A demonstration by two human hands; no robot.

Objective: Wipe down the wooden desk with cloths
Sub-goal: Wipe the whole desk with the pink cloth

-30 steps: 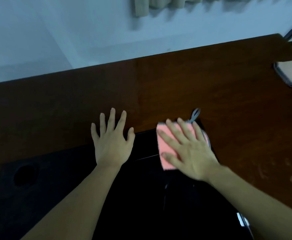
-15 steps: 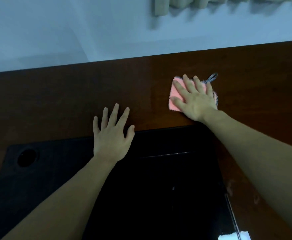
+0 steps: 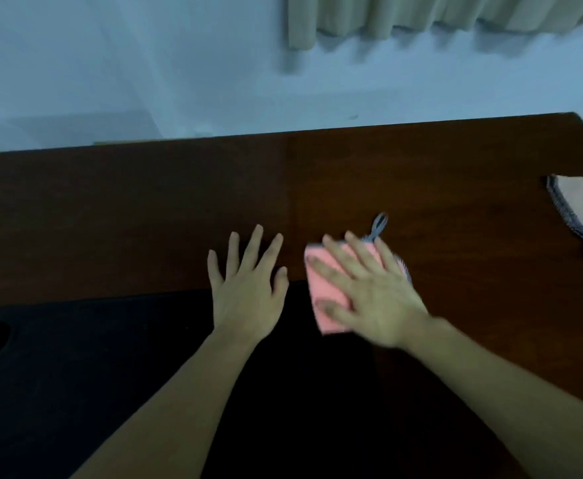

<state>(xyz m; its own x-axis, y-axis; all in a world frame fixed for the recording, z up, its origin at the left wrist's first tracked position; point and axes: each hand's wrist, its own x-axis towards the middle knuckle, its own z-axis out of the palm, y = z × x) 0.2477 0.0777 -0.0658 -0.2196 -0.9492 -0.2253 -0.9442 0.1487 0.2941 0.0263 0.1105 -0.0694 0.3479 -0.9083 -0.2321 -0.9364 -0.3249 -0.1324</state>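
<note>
Two hands lie flat on the tabletop (image 3: 421, 188): left hand (image 3: 247, 288) bare, fingers spread and straight, palm over the edge of a black mat (image 3: 93, 357); right hand (image 3: 369, 292) just beside it, fingers straight, pressing a pink cloth (image 3: 321, 288) that straddles the mat's far edge. A grey loop (image 3: 379, 225) sticks out past the right fingertips. A second cloth (image 3: 580, 209), pale with a dark hem, lies well apart at the right end; wall (image 3: 110, 63) and curtain (image 3: 421, 15) behind.

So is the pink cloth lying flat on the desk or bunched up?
Flat. The pink cloth lies spread under the right hand's straight fingers on the wooden desk, its loop sticking out behind.
</note>
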